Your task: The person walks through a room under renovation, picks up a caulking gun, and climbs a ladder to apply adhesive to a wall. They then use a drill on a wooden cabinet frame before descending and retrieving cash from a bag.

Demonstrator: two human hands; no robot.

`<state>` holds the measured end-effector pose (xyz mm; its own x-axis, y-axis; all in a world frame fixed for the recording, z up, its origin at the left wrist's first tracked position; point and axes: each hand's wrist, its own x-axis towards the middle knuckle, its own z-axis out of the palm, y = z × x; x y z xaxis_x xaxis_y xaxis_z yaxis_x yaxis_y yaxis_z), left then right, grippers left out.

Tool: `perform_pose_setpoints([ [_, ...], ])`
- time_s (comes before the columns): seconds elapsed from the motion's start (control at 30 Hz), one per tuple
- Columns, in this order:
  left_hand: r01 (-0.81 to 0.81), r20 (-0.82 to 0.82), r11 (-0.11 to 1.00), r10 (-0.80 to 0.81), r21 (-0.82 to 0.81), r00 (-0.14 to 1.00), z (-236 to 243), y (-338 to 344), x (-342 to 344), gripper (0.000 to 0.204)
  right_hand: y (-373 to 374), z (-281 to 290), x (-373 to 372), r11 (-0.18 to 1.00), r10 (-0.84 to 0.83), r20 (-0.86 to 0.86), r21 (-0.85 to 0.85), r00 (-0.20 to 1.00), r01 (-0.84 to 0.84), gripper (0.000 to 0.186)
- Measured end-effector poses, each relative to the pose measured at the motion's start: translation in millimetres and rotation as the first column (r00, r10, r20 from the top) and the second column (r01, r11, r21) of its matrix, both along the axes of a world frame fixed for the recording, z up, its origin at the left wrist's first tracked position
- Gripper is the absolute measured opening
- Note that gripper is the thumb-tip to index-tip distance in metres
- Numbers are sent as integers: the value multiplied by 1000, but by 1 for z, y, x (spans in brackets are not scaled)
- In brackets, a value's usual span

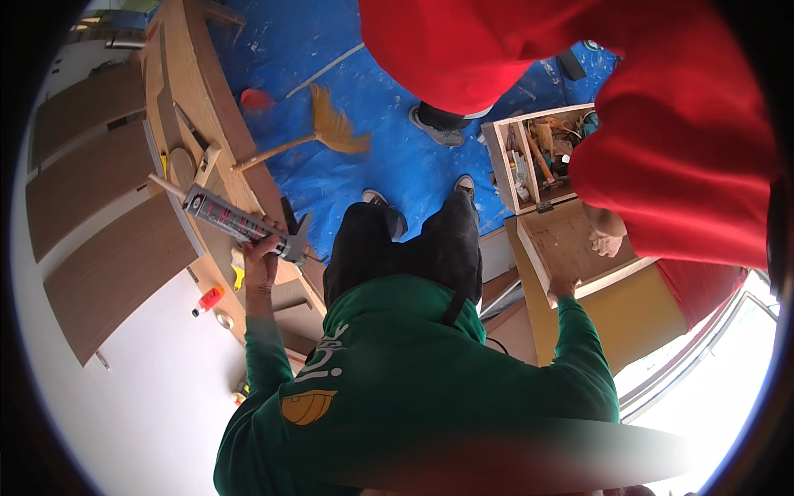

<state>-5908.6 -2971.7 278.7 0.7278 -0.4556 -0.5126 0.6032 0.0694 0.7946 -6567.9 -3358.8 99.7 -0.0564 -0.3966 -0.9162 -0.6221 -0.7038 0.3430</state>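
My left hand is wrapped round a caulking gun loaded with a grey sealant tube. The tube's pale nozzle points away to the upper left, over a wooden workbench. On the other side, my right hand grips the near rim of a shallow wooden tray. A co-worker's hand, coming out of a red garment, reaches down into that tray. Just beyond it stands a wooden toolbox holding a hammer and assorted small tools.
On the long wooden bench lie a paintbrush and a red-and-white bottle. A straw broom leans by the bench over a blue tarp. The co-worker in red stands close at the right.
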Motion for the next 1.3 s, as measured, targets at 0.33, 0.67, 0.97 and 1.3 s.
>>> perform_pose_setpoints([
  [0.33,-75,-90,997,72,-31,993,4,-3,-79,51,-108,2,150,899,437,517,-284,736,-335,20],
  [0.67,-246,-134,967,254,71,958,-12,0,-125,55,-179,-82,304,822,553,525,-219,647,-525,32],
  [0.97,-367,-117,929,361,-37,925,-13,-27,-127,65,-146,-89,342,877,450,489,-86,747,-472,41],
  [1.3,-349,-332,893,250,-284,910,8,-65,-60,31,98,209,472,840,-2,994,61,109,-540,83],
])
